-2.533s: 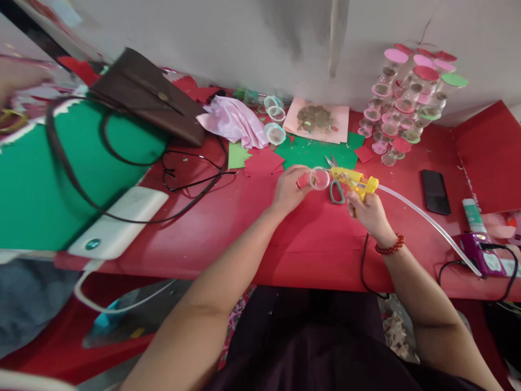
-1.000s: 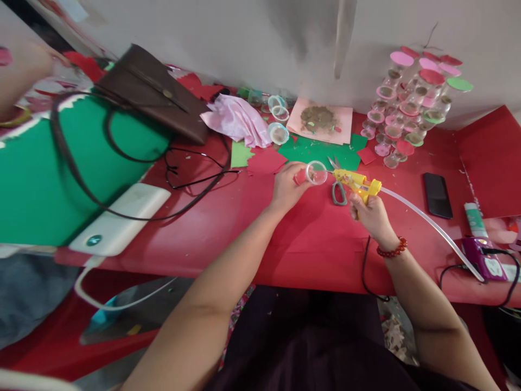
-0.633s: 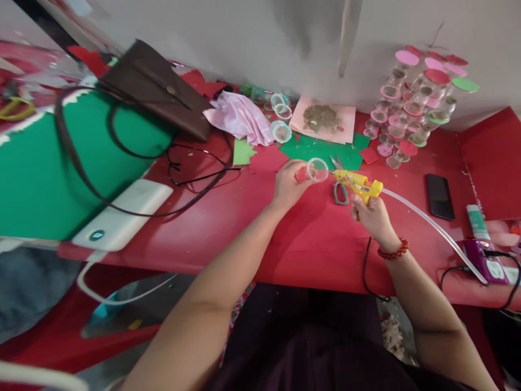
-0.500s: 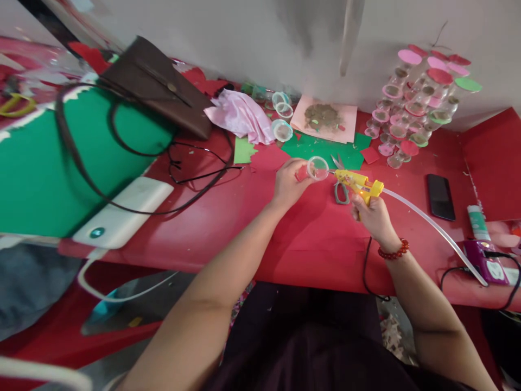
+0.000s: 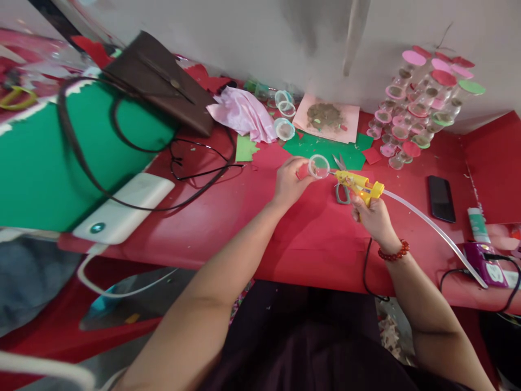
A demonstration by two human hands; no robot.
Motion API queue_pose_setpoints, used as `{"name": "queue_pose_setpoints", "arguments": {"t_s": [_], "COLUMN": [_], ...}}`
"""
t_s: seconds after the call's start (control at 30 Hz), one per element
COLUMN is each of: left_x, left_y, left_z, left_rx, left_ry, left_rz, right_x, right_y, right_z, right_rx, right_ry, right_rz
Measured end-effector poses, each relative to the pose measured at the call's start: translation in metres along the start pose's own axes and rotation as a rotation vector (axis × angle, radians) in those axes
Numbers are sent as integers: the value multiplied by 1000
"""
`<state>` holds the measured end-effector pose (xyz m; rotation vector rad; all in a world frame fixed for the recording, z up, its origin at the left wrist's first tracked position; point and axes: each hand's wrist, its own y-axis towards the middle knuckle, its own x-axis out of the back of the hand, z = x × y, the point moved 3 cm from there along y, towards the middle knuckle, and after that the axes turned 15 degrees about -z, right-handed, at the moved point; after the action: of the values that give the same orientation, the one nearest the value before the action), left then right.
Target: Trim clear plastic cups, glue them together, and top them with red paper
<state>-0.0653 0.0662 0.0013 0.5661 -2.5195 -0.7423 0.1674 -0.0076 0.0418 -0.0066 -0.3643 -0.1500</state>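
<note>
My left hand (image 5: 290, 182) is closed around a small clear plastic cup (image 5: 318, 166), tipped so its round rim shows; something red shows by the fingers. In my right hand (image 5: 372, 214) is a yellow glue gun (image 5: 358, 183), gripped by its handle, with a long translucent glue stick (image 5: 427, 222) trailing from its back. The gun's nozzle meets the cup's rim or sits very close to it; I cannot tell which. Scissors (image 5: 342, 193) with grey handles lie on the table just behind the gun, partly covered by it.
Strung clear cups with coloured discs (image 5: 419, 114) stand at the back right. A phone (image 5: 441, 199) and a purple socket box (image 5: 486, 265) lie on the right. At the left are a brown bag (image 5: 158, 81), glasses (image 5: 203, 163) and a white power strip or adapter (image 5: 126, 209).
The view has shifted slightly. Both hands, the cup and the glue gun keep nearly the same places relative to each other.
</note>
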Motion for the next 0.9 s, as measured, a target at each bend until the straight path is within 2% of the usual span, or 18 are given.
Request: {"name": "queue_pose_setpoints", "arguments": {"t_s": [0.9], "left_x": [2], "left_y": [1], "left_z": [-1], "left_rx": [25], "left_ry": [24], "left_rz": [-32], "right_x": [-1], "right_y": [-3], "right_z": [-2], "right_rx": [0], "right_ry": [-71], "right_rz": [9]}}
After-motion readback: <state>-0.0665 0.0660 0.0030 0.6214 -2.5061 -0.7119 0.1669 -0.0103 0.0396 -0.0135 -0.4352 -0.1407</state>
